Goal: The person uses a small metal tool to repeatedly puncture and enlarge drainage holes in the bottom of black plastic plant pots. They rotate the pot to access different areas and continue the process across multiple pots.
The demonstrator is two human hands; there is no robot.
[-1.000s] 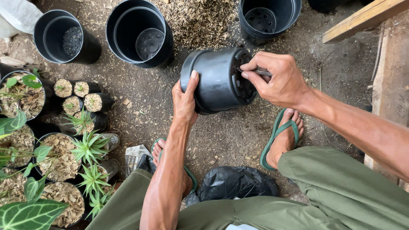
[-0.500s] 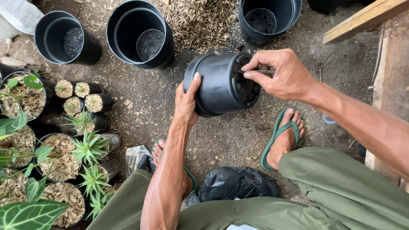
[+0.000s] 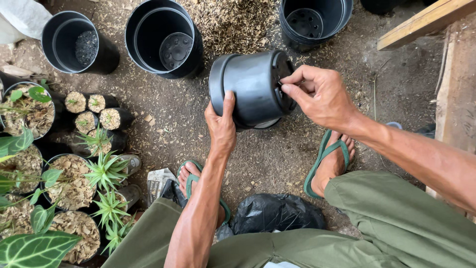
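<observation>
Black plastic pot [image 3: 250, 89] held on its side, left hand [image 3: 221, 130] cupping its wall, right hand [image 3: 320, 94] fingers pinching at its base; pot empty, three black pots [image 3: 163, 37] behind also unfilled.

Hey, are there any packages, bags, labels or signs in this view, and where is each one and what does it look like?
No signs, screens or readable labels.
Black plastic bag: crumpled, glossy, on the ground between the feet, below the black pot that the left hand and right hand hold.
White sack: top left corner, soft, only partly in view.
Printed wrapper or packet: pale, crumpled, by the left foot; too small to tell more.
</observation>
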